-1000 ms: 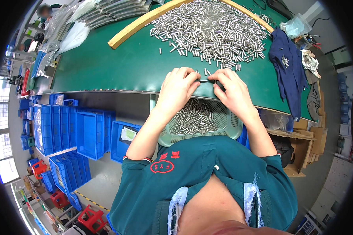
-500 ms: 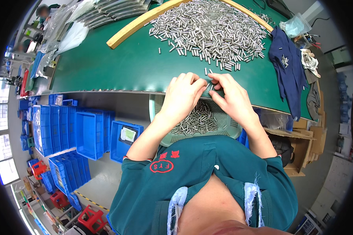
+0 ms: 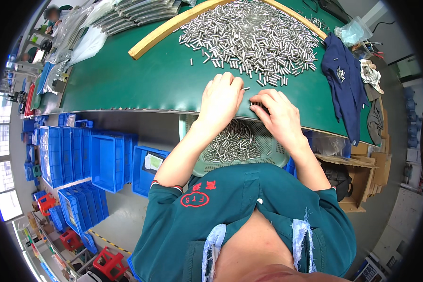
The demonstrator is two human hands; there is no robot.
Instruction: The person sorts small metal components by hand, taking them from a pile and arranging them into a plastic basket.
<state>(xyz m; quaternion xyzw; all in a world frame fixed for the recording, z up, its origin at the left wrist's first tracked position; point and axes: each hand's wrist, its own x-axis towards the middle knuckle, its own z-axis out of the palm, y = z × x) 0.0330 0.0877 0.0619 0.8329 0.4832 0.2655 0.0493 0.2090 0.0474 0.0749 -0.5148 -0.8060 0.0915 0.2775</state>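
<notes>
A large heap of short silvery metal pins [image 3: 249, 37] lies on the green tabletop [image 3: 127, 84] ahead of me. My left hand [image 3: 220, 99] is over the table near its front edge, fingers curled together, with one metal pin [image 3: 246, 89] poking out at the fingertips. To its right, my right hand [image 3: 278, 112] is pinched around several small pins [image 3: 255, 104] at the edge. Below the edge, close to my body, sits a pale green perforated basket [image 3: 272, 155] with many more pins [image 3: 235, 143] in it.
An angled wooden strip [image 3: 169, 31] borders the heap at the back. Dark blue cloth [image 3: 343, 89] with a few pins on it lies at the right. Plastic-wrapped stacks [image 3: 131, 16] are at the back left. Blue crates [image 3: 105, 157] stand below the table at the left.
My left hand has moved forward and slightly left, away from the right hand. The right hand has drawn together around pins. Loose pins near the fingers have been gathered.
</notes>
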